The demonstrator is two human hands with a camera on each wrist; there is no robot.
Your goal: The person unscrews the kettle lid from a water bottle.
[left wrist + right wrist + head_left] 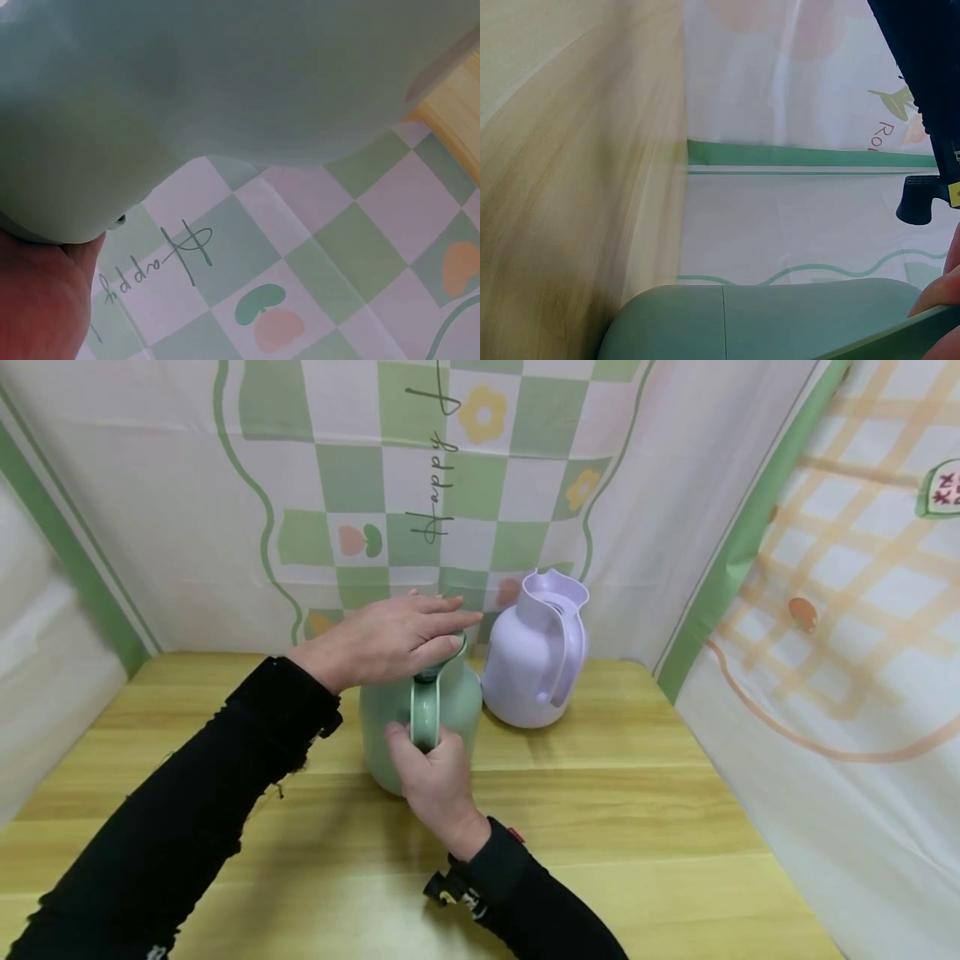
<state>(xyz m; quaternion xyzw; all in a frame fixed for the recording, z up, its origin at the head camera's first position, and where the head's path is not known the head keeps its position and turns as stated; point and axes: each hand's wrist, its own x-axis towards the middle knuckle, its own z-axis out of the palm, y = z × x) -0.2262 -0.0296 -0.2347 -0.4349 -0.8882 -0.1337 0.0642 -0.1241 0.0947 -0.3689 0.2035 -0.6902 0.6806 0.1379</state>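
Note:
A pale green thermos jug [378, 718] stands upright on the wooden table. My left hand [386, 639] lies flat across its mouth, fingers straight and pointing right, hiding most of the rim and the lid. The thumb and fingers of my right hand [438, 777] curl round the lower part of the jug's handle. In the left wrist view the jug's body [225, 82] fills the top, with the heel of the left hand [41, 300] against its rim. The right wrist view shows the jug's side [780, 319] along the bottom and right-hand fingers [939, 294] at the handle.
Close to the green jug's right, a lilac thermos jug [522, 664] stands with its handle turned towards the front right. The wooden table [637, 827] ends at a checked cloth backdrop [420, 485] behind, and printed cloth hangs at both sides.

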